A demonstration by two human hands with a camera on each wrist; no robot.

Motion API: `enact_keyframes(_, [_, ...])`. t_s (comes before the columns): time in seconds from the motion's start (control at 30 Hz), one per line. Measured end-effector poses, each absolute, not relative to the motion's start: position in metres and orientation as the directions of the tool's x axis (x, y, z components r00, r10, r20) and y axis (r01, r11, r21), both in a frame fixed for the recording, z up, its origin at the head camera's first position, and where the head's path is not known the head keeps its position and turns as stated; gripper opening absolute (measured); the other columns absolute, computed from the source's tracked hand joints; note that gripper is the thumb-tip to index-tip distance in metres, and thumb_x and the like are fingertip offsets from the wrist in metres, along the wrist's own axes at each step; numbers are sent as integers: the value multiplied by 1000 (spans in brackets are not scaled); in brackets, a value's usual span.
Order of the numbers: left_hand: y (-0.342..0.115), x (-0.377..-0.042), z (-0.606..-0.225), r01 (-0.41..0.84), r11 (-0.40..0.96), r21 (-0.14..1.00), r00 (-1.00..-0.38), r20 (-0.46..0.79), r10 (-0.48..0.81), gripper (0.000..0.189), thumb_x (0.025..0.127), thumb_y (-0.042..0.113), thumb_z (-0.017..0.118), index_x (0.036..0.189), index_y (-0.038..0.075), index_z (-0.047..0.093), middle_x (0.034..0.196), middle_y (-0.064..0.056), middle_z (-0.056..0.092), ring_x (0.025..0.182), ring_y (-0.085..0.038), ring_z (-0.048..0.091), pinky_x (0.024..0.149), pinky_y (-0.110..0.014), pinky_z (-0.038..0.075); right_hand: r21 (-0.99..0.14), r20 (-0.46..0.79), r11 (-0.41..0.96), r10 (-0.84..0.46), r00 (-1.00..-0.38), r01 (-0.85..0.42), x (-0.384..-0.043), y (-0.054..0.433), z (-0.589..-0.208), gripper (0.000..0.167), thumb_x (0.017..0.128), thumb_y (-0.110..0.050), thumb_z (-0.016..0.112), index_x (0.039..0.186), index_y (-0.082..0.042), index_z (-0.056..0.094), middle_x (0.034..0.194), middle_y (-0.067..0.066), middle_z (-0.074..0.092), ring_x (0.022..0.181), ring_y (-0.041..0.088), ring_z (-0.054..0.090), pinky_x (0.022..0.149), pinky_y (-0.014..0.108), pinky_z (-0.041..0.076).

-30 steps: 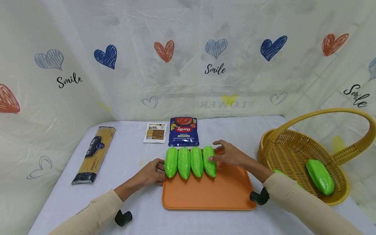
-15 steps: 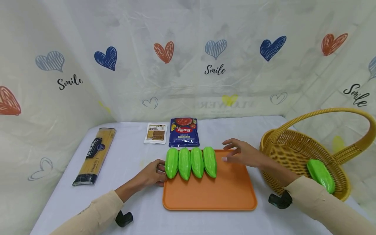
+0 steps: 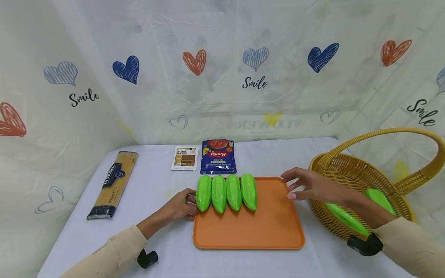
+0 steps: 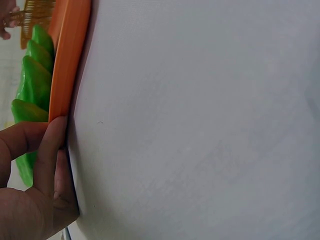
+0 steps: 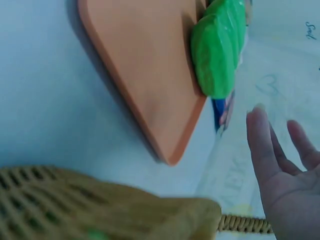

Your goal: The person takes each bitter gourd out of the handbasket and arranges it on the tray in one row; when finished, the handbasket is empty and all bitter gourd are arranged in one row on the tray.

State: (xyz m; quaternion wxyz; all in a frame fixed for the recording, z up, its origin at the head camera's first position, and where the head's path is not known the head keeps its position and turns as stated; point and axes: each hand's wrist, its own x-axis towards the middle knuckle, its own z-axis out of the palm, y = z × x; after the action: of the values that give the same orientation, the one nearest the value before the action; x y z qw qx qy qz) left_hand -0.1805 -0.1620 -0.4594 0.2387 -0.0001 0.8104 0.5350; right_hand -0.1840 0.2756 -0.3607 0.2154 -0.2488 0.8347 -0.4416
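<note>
Several glossy green, ridged, oblong fruit-shaped pieces point(image 3: 219, 195) lie side by side at the back left of the orange tray point(image 3: 250, 233). My left hand point(image 3: 180, 204) holds the tray's left edge, beside the outermost piece; in the left wrist view its fingers point(image 4: 47, 155) are bent around the orange rim point(image 4: 70, 55). Over the tray's back right corner, my right hand point(image 3: 307, 184) has its fingers spread and loosely bent, with nothing in it. The right wrist view shows that hand point(image 5: 285, 165) apart from the green pieces point(image 5: 215, 55).
A wicker basket point(image 3: 333, 177) with a tall handle stands right of the tray, holding green pieces point(image 3: 347, 219) partly behind my right forearm. Behind the tray lie a blue Barilla pouch point(image 3: 218, 158) and a small white-and-brown packet point(image 3: 184, 158). A spaghetti pack point(image 3: 112, 185) lies at left.
My right hand has let go of the rightmost green piece in the row and moved right, toward the basket. The left hand stays at the tray's edge.
</note>
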Motion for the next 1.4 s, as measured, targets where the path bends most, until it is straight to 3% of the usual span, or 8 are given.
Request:
enact_keyframes(0.3, [-161, -181, -459, -257, 431, 865, -887, -388, 249, 68, 80, -3, 73, 141, -4, 44, 115, -17, 57, 91, -22, 65, 70, -35, 65, -857, -142, 442, -699, -701, -267, -174, 317, -353, 43, 98, -7, 60, 139, -3, 48, 130, 8, 59, 108, 15, 66, 87, 29, 61])
enact_keyframes(0.63, [-161, -181, -458, -258, 433, 864, -886, -390, 250, 68, 79, -3, 73, 141, -4, 44, 115, -16, 57, 92, -22, 64, 70, -35, 65, -947, -232, 316, -796, -559, -57, -166, 363, -345, 46, 100, 7, 44, 145, 6, 39, 139, 8, 57, 116, 27, 62, 93, 34, 60])
enact_keyframes(0.73, [-161, -181, -458, -255, 431, 865, -886, -388, 255, 68, 79, -3, 73, 141, -4, 44, 115, -17, 57, 91, -22, 65, 70, -35, 66, -933, -258, 357, -766, -588, -56, -168, 377, -342, 46, 101, 5, 45, 146, 5, 39, 140, 6, 58, 116, 25, 63, 93, 32, 60])
enact_keyframes(0.83, [-161, -181, -458, -255, 440, 861, -886, -390, 250, 68, 80, -3, 73, 141, -4, 44, 115, -16, 57, 91, -21, 65, 70, -35, 65, -876, -319, 477, -675, -665, -64, -173, 390, -339, 44, 102, -3, 46, 146, 1, 40, 138, -1, 60, 116, 17, 64, 91, 29, 60])
enact_keyframes(1.03, [-161, -180, -459, -265, 455, 850, -886, -401, 234, 68, 81, -2, 73, 142, -2, 44, 116, -15, 58, 91, -21, 65, 70, -34, 65, -708, -397, 705, -448, -801, -43, -187, 413, -340, 56, 103, -24, 54, 150, 0, 34, 147, 25, 46, 109, -7, 59, 84, 29, 60])
enact_keyframes(1.1, [-161, -180, -460, -266, 450, 852, -885, -401, 236, 68, 80, -3, 73, 142, -3, 44, 115, -16, 57, 91, -21, 65, 70, -35, 65, -655, -392, 753, -397, -830, -51, -191, 420, -343, 62, 102, -30, 55, 151, -1, 32, 148, 29, 43, 107, -8, 58, 82, 28, 59])
enact_keyframes(1.2, [-161, -180, -460, -264, 447, 855, -885, -399, 240, 68, 80, -3, 73, 142, -3, 44, 115, -16, 57, 91, -22, 64, 70, -34, 65, -590, -364, 803, -362, -859, -88, -194, 432, -347, 65, 102, -32, 55, 153, 0, 29, 147, 31, 43, 110, 3, 61, 81, 29, 58])
enact_keyframes(1.4, [-161, -180, -459, -263, 443, 857, -885, -398, 244, 68, 80, -3, 72, 141, -3, 44, 115, -16, 57, 90, -22, 65, 70, -35, 65, -557, -353, 828, -313, -882, -71, -199, 445, -356, 76, 102, -36, 55, 154, 6, 19, 146, 42, 35, 119, 46, 58, 84, 52, 58])
